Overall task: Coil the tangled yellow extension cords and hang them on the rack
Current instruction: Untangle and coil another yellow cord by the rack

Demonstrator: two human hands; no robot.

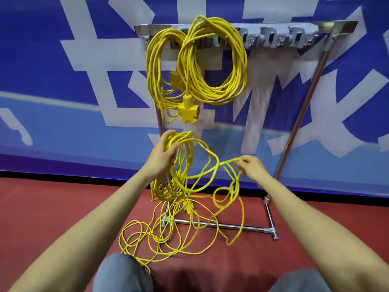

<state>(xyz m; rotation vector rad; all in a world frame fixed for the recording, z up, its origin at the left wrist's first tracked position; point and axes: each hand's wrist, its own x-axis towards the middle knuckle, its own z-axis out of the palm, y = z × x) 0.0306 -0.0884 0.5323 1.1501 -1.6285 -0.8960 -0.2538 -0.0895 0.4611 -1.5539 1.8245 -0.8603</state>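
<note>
Two coiled yellow cords hang from the metal rack (328, 25): a long narrow coil (154, 81) at the left and a rounder coil (233, 81) beside it, with a yellow multi-outlet socket (187, 109) dangling between them. My left hand (165, 152) grips the top of a third, partly wound bundle of yellow loops (181, 171) hanging below it. My right hand (251, 165) pinches a loose strand (228, 161) of the same cord. Its free length lies tangled on the red floor (164, 239), with a yellow plug (188, 207) in it.
The rack has a row of grey hooks (280, 37) along its top bar, a slanted right post (303, 108) and a chrome base bar (231, 226) that the loose cord crosses. A blue and white banner wall (63, 81) stands behind. My knees (120, 272) are at the bottom.
</note>
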